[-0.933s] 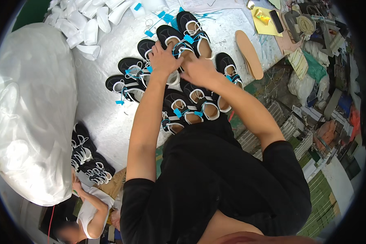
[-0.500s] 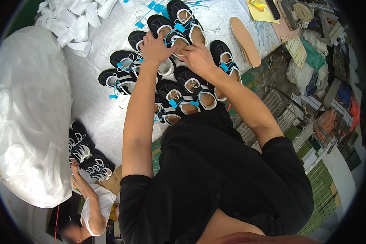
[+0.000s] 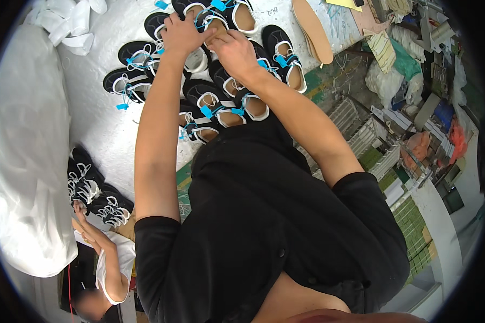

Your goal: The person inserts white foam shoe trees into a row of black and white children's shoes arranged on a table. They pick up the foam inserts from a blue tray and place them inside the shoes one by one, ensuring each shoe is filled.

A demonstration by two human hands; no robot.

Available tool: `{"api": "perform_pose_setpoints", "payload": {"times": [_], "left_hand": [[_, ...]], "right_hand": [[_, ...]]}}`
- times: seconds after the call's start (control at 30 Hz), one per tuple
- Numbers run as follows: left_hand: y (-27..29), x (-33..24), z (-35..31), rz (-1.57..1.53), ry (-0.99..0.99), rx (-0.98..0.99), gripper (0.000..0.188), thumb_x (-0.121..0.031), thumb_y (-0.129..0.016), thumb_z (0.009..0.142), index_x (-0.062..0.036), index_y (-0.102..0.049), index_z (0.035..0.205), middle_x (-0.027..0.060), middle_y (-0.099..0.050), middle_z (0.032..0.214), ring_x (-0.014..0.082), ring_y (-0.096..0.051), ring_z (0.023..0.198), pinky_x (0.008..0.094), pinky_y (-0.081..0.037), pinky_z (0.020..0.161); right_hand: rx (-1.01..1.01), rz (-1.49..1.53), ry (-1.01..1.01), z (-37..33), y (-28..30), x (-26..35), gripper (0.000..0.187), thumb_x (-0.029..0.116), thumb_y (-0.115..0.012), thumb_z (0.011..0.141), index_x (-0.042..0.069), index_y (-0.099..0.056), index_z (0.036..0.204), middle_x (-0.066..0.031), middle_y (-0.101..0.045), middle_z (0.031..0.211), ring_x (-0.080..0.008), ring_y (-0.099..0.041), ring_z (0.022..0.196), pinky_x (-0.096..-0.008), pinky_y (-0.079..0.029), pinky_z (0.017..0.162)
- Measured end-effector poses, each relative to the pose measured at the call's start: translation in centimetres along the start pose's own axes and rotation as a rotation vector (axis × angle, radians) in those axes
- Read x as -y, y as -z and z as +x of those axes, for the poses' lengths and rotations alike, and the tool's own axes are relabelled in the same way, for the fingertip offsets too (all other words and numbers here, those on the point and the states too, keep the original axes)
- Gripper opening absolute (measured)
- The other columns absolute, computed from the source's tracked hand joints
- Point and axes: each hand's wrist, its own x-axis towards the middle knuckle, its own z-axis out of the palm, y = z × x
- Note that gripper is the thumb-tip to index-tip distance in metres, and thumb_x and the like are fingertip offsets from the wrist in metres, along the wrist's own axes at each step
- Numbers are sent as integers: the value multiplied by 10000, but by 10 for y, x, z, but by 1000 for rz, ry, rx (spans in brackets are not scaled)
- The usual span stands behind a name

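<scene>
Pale worktop [image 3: 99, 118] here, big milky bag [image 3: 27, 156] at left, black shoes [image 3: 202, 89] crowding the middle! 1 shoe [image 3: 216, 26] sits between 2 hands: left hand [image 3: 180, 35] spread over its side, right hand [image 3: 234, 52] curled at its heel; whether either grips, can't tell. Careful, dragging fingers sideways could snag that blue tag [image 3: 218, 5]!

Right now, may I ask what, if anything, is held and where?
The left hand is at the side of a black shoe, right hand at its heel; gripping is unclear.
</scene>
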Motion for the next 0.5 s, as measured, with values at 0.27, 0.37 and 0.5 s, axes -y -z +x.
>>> {"api": "perform_pose_setpoints", "payload": {"times": [0.27, 0.37, 0.5], "left_hand": [[-10, 5, -2, -10, -43, -83, 946, -813, -669, 789, -193, -559, 1496, 309, -497, 1426, 472, -492, 1310, 621, -439, 1044], [5, -4, 0, -14, 5, -13, 898, -731, -712, 795, -199, -545, 1499, 288, -504, 1406, 451, -499, 1301, 596, -441, 1054], [40, -27, -13, -101, 97, 62, 776, -551, -802, 808, -176, -576, 1449, 254, -493, 1380, 434, -467, 1310, 565, -448, 1043]], "right_hand": [[-153, 161, -163, -17, -9, 3, 135, 169, -770, 904, 39, -749, 937, -85, -726, 1012, -338, -730, 865, -421, -616, 739], [55, 9, -88, -25, -24, -4, 305, 336, -662, 984, 68, -785, 904, -136, -754, 1042, -423, -645, 1197, -554, -516, 1045], [762, -319, -194, 28, 52, 25, 638, 613, -460, 1030, 89, -824, 1030, -167, -740, 1219, -421, -397, 1479, -699, -69, 1217]]}}
